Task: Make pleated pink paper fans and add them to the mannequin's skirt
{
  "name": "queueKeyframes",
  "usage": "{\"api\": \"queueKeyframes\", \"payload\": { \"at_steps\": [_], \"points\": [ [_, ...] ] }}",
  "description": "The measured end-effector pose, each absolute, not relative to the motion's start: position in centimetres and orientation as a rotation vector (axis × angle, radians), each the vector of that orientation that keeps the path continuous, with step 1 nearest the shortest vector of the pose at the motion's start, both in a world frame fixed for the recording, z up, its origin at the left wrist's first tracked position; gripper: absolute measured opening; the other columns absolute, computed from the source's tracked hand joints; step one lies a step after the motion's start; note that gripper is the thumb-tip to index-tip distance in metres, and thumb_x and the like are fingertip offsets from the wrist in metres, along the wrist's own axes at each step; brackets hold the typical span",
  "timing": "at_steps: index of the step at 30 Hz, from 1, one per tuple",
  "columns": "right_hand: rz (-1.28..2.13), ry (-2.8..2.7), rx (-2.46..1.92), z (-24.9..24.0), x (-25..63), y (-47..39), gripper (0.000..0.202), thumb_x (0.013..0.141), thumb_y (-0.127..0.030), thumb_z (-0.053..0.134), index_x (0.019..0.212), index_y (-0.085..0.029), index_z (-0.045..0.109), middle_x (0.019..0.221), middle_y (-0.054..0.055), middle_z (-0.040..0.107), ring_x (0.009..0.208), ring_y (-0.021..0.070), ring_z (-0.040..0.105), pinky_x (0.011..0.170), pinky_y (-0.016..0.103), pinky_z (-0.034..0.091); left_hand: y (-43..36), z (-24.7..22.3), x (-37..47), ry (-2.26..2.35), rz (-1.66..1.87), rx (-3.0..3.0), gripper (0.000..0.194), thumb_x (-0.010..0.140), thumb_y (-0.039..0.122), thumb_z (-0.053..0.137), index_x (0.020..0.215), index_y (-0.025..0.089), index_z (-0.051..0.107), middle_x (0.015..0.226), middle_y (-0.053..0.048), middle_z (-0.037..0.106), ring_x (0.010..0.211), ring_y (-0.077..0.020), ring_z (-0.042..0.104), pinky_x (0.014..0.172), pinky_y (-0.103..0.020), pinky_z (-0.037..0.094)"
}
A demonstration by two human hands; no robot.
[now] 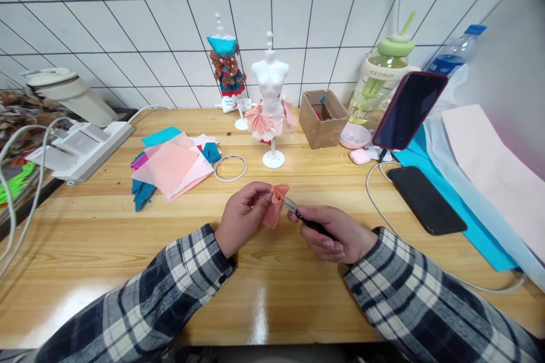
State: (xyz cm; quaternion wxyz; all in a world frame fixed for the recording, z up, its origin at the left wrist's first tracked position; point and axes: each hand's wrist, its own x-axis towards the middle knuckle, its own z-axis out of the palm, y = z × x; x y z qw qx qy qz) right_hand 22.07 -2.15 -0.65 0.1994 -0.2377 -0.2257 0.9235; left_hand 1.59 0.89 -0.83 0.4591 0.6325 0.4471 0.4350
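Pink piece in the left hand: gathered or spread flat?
Gathered: the pink piece narrows where the left hand pinches it, flaring above and below.

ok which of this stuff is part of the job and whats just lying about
Likely in the job:
- peach paper, left hand
- black-handled tool, right hand
- pink-skirted dress form

Apparently just lying about:
- flat phone
- propped phone
- power strip

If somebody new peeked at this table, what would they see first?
Probably the white dress form with a frilly pink skirt, standing upright at the back middle. Then the turquoise-topped figure to its left, and, in front, two hands: the left hand pinching pink paper, the right holding a dark-handled tool.
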Motion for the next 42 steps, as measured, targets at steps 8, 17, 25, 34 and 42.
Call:
{"api": "queueKeyframes", "payload": {
  "at_steps": [8,17,25,34,42],
  "points": [
    [2.599,-0.688,-0.671,-0.7,22.1,-2.2,0.018,0.092,-0.040,0.044,0.097,-0.022,0.046,0.038,-0.011,0.044,0.025,0.0063,0.017,0.026,0.014,0.014,0.9,-1.0,1.4,1.177,1.057,1.638,0.020,0.087,0.036,0.059,0.093,0.018,0.066,0.085,-0.003,0.069,0.075,-0.0155,0.062,0.070,-0.026,0.049],
    [2.581,-0.702,-0.692,-0.8,22.1,-2.1,0.018,0.091,-0.040,0.045,0.095,-0.022,0.047,0.038,-0.011,0.044,0.026,0.0063,0.019,0.027,0.014,0.016,0.7,-0.6,1.6,1.125,1.046,1.651,0.022,0.087,0.038,0.058,0.090,0.018,0.066,0.085,-0.005,0.069,0.075,-0.0163,0.063,0.072,-0.028,0.050],
    [2.325,-0.847,-0.886,-0.7,21.6,-2.4,0.023,0.089,-0.041,0.054,0.102,-0.022,0.051,0.052,-0.010,0.050,0.030,0.0027,0.021,0.029,0.014,0.015,0.7,-1.3,1.2,0.889,0.961,1.394,0.023,0.079,0.039,0.067,0.090,0.019,0.064,0.086,-0.007,0.070,0.077,-0.0204,0.066,0.073,-0.033,0.053],
    [2.144,-1.002,-1.045,-0.3,21.3,-2.6,0.030,0.088,-0.043,0.054,0.109,-0.022,0.048,0.055,-0.008,0.054,0.029,0.0025,0.023,0.029,0.015,0.014,1.3,-0.7,0.6,0.859,0.969,1.714,0.021,0.088,0.023,0.051,0.086,0.020,0.072,0.089,-0.007,0.068,0.085,-0.0195,0.063,0.081,-0.033,0.049],
    [1.830,-1.303,-1.112,-1.6,20.7,-2.7,0.029,0.090,-0.044,0.052,0.106,-0.021,0.054,0.055,-0.008,0.050,0.039,0.0048,0.033,0.038,0.017,0.022,0.7,-1.0,1.0,0.879,0.916,1.476,0.019,0.082,0.036,0.063,0.078,0.018,0.055,0.074,-0.003,0.063,0.063,-0.0144,0.057,0.062,-0.027,0.046]
  ]
}}
